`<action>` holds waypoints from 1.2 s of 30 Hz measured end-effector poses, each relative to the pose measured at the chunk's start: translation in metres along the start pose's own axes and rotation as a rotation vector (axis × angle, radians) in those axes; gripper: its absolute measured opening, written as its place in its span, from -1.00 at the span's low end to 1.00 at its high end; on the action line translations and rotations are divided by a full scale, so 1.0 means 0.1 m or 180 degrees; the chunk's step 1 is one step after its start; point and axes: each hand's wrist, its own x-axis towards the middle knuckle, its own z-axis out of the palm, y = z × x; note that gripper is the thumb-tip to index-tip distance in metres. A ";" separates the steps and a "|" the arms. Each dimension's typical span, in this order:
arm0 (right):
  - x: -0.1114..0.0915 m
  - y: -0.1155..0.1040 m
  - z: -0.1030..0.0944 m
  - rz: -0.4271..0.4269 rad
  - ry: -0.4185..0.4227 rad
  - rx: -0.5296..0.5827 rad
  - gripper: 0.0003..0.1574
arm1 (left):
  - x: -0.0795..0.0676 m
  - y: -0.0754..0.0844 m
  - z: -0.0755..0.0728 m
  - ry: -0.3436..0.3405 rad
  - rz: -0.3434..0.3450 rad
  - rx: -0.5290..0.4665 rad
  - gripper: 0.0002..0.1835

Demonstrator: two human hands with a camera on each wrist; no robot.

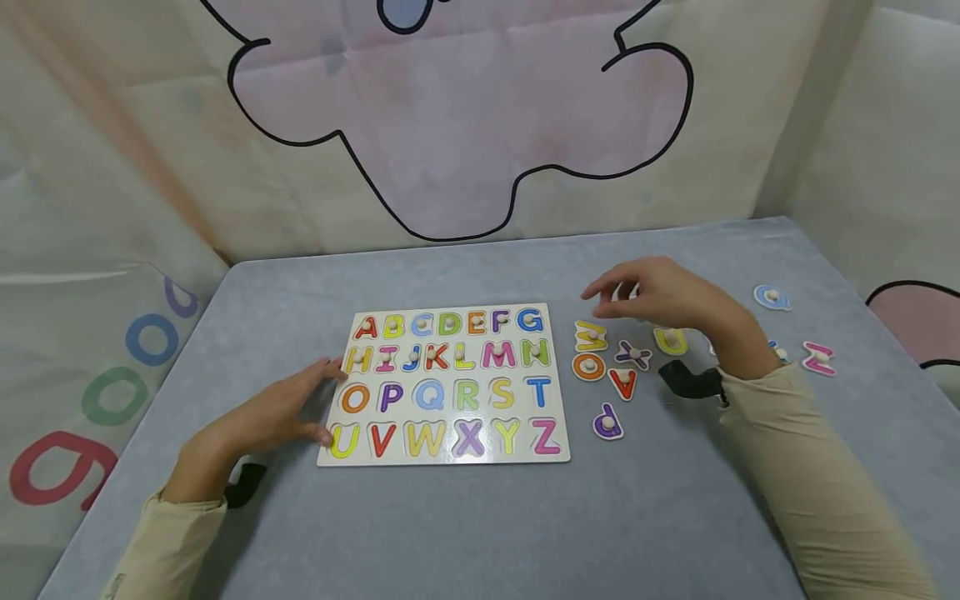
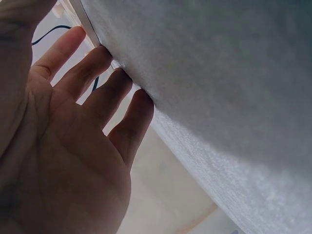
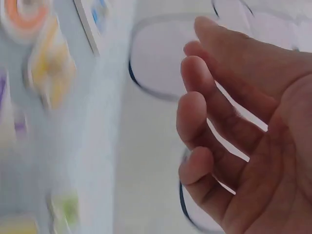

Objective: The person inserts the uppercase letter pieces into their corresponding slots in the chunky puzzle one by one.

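A white alphabet puzzle board [image 1: 442,452] lies on the table. Pegged letter pieces fill its upper two rows, A to N; the lower two rows show coloured letter shapes without pegs. My left hand [image 1: 258,421] rests at the board's left edge, thumb by the U and fingertips beside the H. In the left wrist view its fingers [image 2: 119,92] are spread and touch down along the board's side. Over the loose pieces hovers my right hand [image 1: 663,292], fingers loosely bent with nothing between them. Below it lie a yellow W piece [image 1: 591,337] and an orange O piece [image 1: 588,367].
Right of the board lie an X piece [image 1: 633,356], a red V piece [image 1: 622,384], a purple P piece [image 1: 607,422] and a yellow U piece [image 1: 670,341]. Farther right are a blue Q piece [image 1: 772,297] and a pink Z piece [image 1: 818,358]. My right forearm partly covers other pieces.
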 end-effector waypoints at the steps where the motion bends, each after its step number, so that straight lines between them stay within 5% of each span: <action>1: -0.04 0.05 -0.04 0.0009 0.0054 -0.0029 -0.67 | 0.00 0.00 0.00 0.0000 0.0001 0.0001 -0.01; 5: -0.12 0.21 -0.07 -0.0148 -0.0131 -0.0035 -0.72 | 0.01 0.01 0.01 -0.0001 0.0019 -0.0010 -0.02; 13: 0.00 0.29 0.17 -0.0399 -0.0788 0.0205 -0.68 | 0.02 -0.02 0.05 -0.0014 -0.0020 -0.0055 0.01; 29: 0.10 0.23 0.40 -0.0522 -0.0692 -0.0077 -0.84 | 0.01 -0.02 0.05 -0.0007 -0.0056 -0.0002 0.00; 36: 0.11 0.24 0.40 -0.0739 -0.0867 0.0169 -0.82 | 0.02 0.01 0.05 0.0020 -0.0002 0.0037 -0.04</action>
